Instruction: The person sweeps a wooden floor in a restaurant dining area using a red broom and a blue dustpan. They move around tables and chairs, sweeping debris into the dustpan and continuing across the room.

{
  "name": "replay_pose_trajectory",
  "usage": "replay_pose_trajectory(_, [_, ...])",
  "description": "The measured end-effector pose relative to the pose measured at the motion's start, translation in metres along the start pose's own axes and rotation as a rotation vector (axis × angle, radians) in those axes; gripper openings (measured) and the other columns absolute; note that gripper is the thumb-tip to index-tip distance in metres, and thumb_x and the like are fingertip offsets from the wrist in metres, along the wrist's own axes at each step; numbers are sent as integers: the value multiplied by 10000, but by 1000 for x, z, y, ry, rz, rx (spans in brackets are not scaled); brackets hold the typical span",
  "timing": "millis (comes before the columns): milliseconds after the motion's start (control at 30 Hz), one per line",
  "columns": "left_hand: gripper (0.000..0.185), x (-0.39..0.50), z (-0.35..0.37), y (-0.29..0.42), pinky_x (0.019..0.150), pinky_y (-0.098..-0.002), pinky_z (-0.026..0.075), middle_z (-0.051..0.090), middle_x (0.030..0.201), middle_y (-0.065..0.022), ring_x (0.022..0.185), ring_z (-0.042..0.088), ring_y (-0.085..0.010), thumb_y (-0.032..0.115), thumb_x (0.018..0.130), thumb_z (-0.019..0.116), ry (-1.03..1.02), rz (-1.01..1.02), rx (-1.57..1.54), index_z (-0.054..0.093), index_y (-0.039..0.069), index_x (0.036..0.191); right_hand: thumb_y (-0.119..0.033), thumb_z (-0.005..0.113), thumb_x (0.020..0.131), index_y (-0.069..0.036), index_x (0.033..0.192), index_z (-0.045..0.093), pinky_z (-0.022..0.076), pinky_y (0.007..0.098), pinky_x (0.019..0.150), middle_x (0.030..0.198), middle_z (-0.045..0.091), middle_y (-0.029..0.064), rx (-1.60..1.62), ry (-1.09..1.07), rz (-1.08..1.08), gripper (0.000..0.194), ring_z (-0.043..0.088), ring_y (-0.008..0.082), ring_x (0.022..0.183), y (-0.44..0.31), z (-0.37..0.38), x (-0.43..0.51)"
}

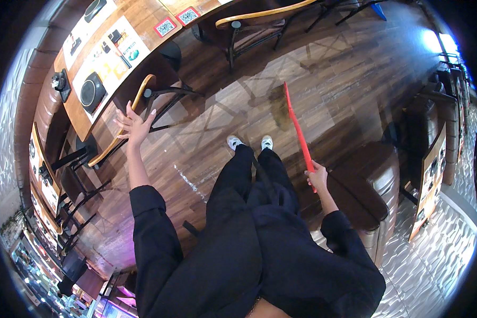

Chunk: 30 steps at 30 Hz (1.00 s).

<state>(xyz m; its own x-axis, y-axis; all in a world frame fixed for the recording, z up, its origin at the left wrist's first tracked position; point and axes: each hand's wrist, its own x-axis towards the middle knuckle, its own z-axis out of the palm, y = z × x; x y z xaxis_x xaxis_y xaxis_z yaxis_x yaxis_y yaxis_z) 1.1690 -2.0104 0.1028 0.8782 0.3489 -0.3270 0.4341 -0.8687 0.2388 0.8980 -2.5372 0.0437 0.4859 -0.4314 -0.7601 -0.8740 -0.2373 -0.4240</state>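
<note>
My right hand (318, 176) is closed around the lower end of a long red handle (300, 137), which points away over the wood-plank floor (194, 139). Dark, blurry bristles (277, 105) show beside its far end, like those of a broom. My left hand (135, 125) is raised with its fingers spread and holds nothing. It appears above the curved wooden top rail of a chair (107, 151); whether it touches the rail, I cannot tell. Both my shoes (234, 142) stand on the floor.
A wooden table (77, 119) at upper left bears printed placemats and black plates (92, 92). Another chair (262, 16) stands at the top. A brown padded bench (365, 175) lies on the right, near a second table (431, 190). More tables and chairs line the lower left.
</note>
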Motion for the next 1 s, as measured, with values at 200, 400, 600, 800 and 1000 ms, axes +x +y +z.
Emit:
replay_pose_trajectory(200, [1032,2,-13,1,931,-725,-68,-181,1451,-233,1307,-222,-454,680,693,588,-107,-28,-10,19,230,1427,56,604,734,-54,1336,406,443,250,390,645,579,53,-95,-120,-78,643,508,99,443,-47,15,-64])
replay_pose_trajectory(400, [628,4,-26,8,1009,-576,223,474,1210,-223,1169,437,-370,462,829,563,20,159,311,337,151,1326,47,626,739,-44,1329,412,449,248,418,642,577,45,-75,-377,-106,635,504,95,469,-126,-1,-95])
replay_pose_trajectory(600, [345,33,-34,-7,654,-414,443,615,791,-198,768,599,-359,367,833,592,-34,415,-5,617,41,943,28,637,746,-107,1311,458,418,245,419,626,559,28,57,-594,-307,608,488,84,454,-184,62,-60])
replay_pose_trajectory(800, [352,33,-43,11,669,-413,460,636,802,-185,791,612,-357,413,810,609,-108,248,-30,653,87,934,1,622,765,-157,1289,499,420,243,427,687,590,35,408,-659,-382,561,490,87,454,-264,209,60])
replay_pose_trajectory(1000, [368,32,-51,14,678,-417,467,647,816,-156,790,616,-347,444,799,604,-79,237,59,663,111,943,-31,618,792,-210,1374,346,419,225,418,845,605,102,987,-833,121,666,498,110,501,-316,303,141])
